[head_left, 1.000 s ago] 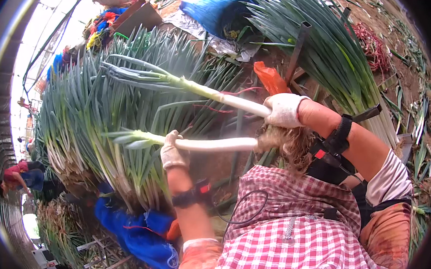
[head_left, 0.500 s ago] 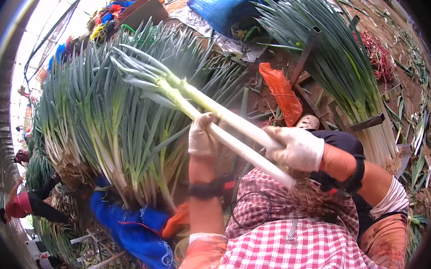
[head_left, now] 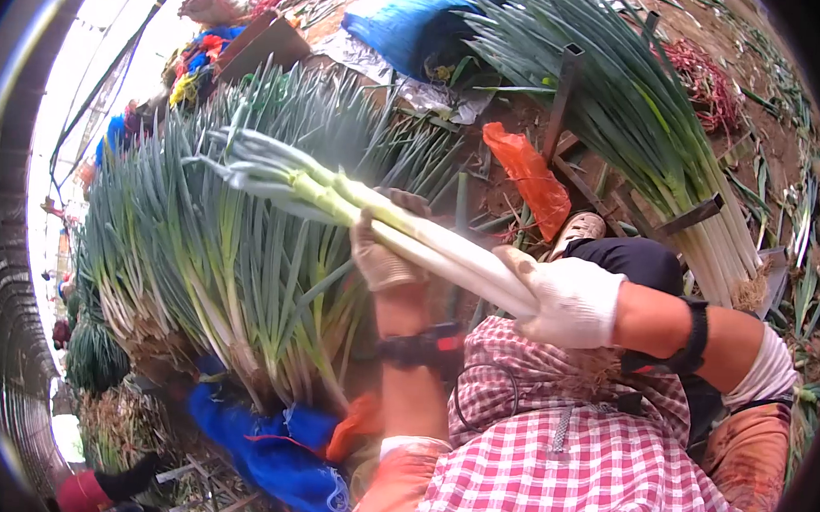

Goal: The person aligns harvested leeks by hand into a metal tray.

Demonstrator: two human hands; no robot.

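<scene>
Several long green onions (head_left: 439,247) lie slantwise across my front, leafy tops to the upper left, white stalks to the lower right. Around their middle, where green turns white, is my left hand (head_left: 387,245), gloved and closed. My right hand (head_left: 572,299), in a white glove, is closed on the white stalks near the root end; the roots show partly below it. Behind my left hand a large upright bunch of green onions (head_left: 233,226) stands. Another bunch (head_left: 615,128) leans in a metal frame (head_left: 562,101) at the upper right.
An orange plastic bag (head_left: 527,177) lies beyond my right hand. Blue netting (head_left: 271,459) is at the lower left. A blue bag (head_left: 410,31) and a cardboard box (head_left: 261,45) are at the top. Red string (head_left: 702,84) lies upper right. Another person's red clothing (head_left: 84,494) shows lower left.
The held stalks have come together side by side and my left hand wraps further around them. The view has shifted slightly. The other person has moved lower in the frame.
</scene>
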